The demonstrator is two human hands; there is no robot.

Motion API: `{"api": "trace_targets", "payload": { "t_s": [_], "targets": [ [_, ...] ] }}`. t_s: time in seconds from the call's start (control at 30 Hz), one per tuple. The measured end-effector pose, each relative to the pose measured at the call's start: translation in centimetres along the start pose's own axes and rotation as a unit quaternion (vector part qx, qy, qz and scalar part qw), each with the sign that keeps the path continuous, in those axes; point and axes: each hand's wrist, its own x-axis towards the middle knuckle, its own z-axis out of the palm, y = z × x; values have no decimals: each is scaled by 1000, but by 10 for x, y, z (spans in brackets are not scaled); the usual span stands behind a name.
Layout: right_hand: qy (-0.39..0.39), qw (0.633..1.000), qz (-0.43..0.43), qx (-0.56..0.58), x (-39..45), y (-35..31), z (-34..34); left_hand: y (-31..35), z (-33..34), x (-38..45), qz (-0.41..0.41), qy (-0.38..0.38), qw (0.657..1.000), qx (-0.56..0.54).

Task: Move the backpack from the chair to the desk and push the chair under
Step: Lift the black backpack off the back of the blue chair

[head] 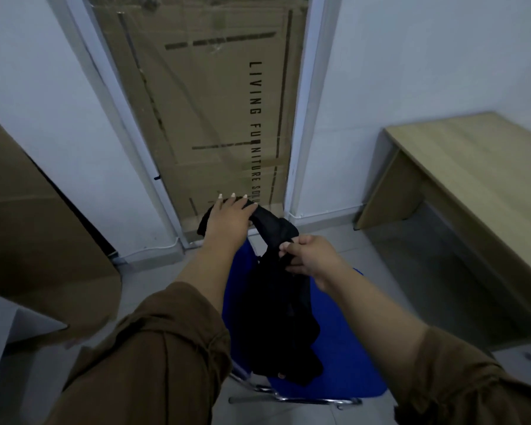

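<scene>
A black backpack (276, 320) hangs over the blue chair (347, 345), its bottom resting on the seat. My left hand (227, 219) lies on top of the backpack's upper strap with the fingers stretched out, so whether it grips the strap is unclear. My right hand (307, 256) is closed on a black strap just below the top of the bag. The wooden desk (485, 179) stands to the right against the white wall, apart from the chair.
A large cardboard sheet (209, 111) printed with "LIVING FURNITURE" fills the doorway ahead. Another cardboard panel (34, 228) leans at the left. The chair's chrome legs (292, 397) rest on the grey tile floor. Open floor lies between chair and desk.
</scene>
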Motion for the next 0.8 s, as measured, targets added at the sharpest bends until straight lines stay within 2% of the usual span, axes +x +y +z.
{"api": "trace_targets", "payload": {
  "t_s": [0.17, 0.27, 0.37, 0.47, 0.53, 0.6, 0.67, 0.7, 0.8],
  "targets": [
    [39, 999, -16, 29, -12, 0, -20, 38, 6, -11, 15, -62, 993, -103],
    [58, 998, -31, 24, -22, -3, -27, 59, 3, -30, 10, -136, 964, -229],
    [77, 996, -40, 34, -32, -8, -32, 81, -4, -46, -25, -185, 910, -370],
    [81, 993, -43, 79, -46, -17, -38, 97, -14, -57, -111, -205, 820, -523],
    [81, 990, -40, 104, -58, -24, -42, 104, -19, -64, -120, -222, 782, -569],
    [76, 990, -43, 112, -69, -31, -48, 114, -29, -74, -71, -211, 780, -584],
    [65, 991, -52, 103, -84, -36, -58, 132, -43, -86, -37, -159, 809, -565],
    [61, 992, -58, 95, -88, -39, -61, 141, -48, -91, -47, -128, 829, -542],
    [62, 993, -69, 78, -104, -47, -70, 180, -65, -103, -157, -42, 879, -448]
  ]
}}
